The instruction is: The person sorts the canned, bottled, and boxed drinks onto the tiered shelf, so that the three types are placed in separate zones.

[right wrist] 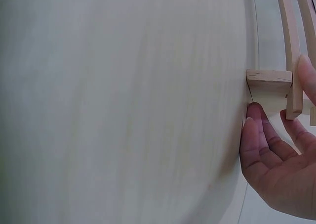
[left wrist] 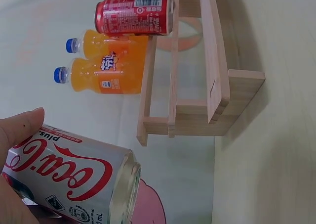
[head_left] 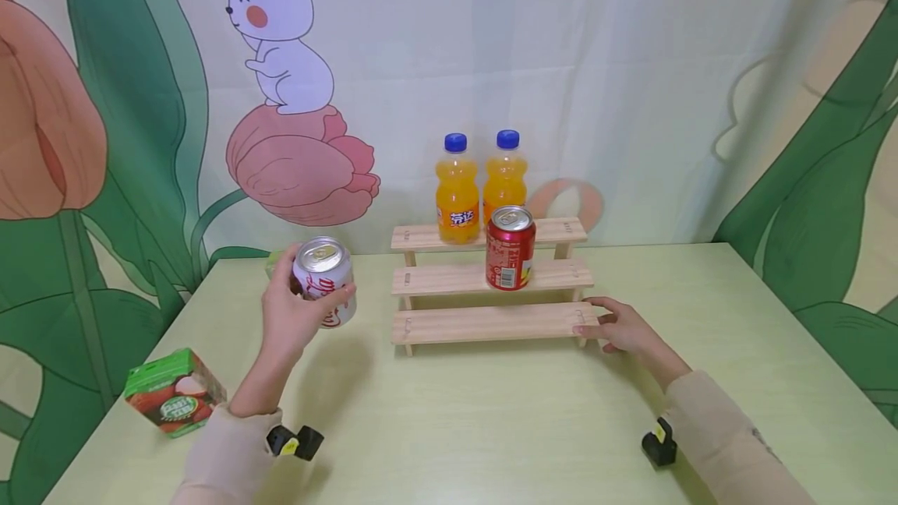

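Note:
A white Coca-Cola can (head_left: pixel 327 275) is gripped by my left hand (head_left: pixel 291 318), held above the table left of a three-step wooden rack (head_left: pixel 491 323). The left wrist view shows this can (left wrist: pixel 69 174) with the thumb along its side. On the middle step a red can (head_left: pixel 510 249) stands upright. Two orange drink bottles (head_left: pixel 457 193) with blue caps stand on the top step, one partly behind the red can. My right hand (head_left: pixel 624 327) holds the right end of the lowest step, thumb on top; in the right wrist view its fingers (right wrist: pixel 266 145) curl beside the rack's leg.
A green and red box (head_left: pixel 177 393) sits near the table's left edge. Another light green item, mostly hidden, is behind my left hand. A curtain (head_left: pixel 631 100) printed with a rabbit and flowers hangs behind the table (head_left: pixel 491 427).

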The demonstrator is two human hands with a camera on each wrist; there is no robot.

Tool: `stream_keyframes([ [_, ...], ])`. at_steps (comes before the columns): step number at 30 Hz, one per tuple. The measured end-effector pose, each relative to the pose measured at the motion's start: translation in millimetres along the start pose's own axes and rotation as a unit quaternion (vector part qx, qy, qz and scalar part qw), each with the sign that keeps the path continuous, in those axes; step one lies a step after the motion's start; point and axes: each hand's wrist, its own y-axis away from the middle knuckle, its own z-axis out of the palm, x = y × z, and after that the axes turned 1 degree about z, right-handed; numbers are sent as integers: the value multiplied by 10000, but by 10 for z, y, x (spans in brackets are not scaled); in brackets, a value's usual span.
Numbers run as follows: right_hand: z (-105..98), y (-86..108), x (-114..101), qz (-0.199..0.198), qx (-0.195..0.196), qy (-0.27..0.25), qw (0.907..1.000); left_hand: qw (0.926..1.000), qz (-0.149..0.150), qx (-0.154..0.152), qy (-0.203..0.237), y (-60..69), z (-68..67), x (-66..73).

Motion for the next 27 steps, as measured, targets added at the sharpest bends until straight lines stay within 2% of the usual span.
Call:
stream_keyframes([
  [5,-1,2,-4,13,3,-18,10000,10000,-8,-80,20,-18,53,4],
  [17,-1,-2,0,53,21,-9,10000,9985,275,-346,327,-90,189,-39],
  [27,-1,0,-3,65,15,-2,10000,9956,471,-501,639,-147,277,-9],
])
